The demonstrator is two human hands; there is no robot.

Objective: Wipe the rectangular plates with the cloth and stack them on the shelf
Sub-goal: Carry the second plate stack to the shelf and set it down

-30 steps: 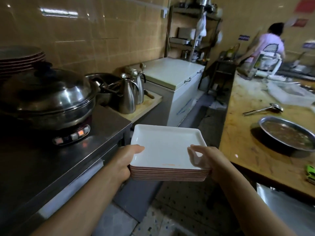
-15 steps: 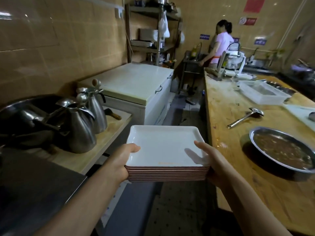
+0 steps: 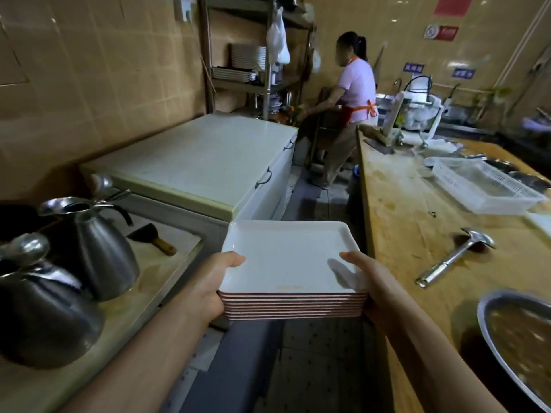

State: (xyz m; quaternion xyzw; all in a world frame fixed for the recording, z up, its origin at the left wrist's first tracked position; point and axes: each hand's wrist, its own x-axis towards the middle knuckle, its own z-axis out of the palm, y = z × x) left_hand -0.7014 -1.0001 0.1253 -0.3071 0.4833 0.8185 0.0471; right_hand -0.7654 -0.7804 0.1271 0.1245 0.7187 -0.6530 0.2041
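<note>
A stack of rectangular plates [image 3: 287,263] is carried level in the aisle, the left hand [image 3: 208,286] grasping its left edge and the right hand [image 3: 371,289] its right edge, thumbs over the rim. Beyond the grip stands the shelf [image 3: 253,76]; right of it runs the wooden table [image 3: 417,222].

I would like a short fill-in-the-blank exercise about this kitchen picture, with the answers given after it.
1. Both hands, the left hand and the right hand, hold a stack of ____ rectangular plates.
2. The ladle lies on the ____ counter.
3. Two metal ____ stand to the left of the stack.
4. The person in the apron stands near the ____ holding plates.

Answers: white; wooden; jugs; shelf
</note>
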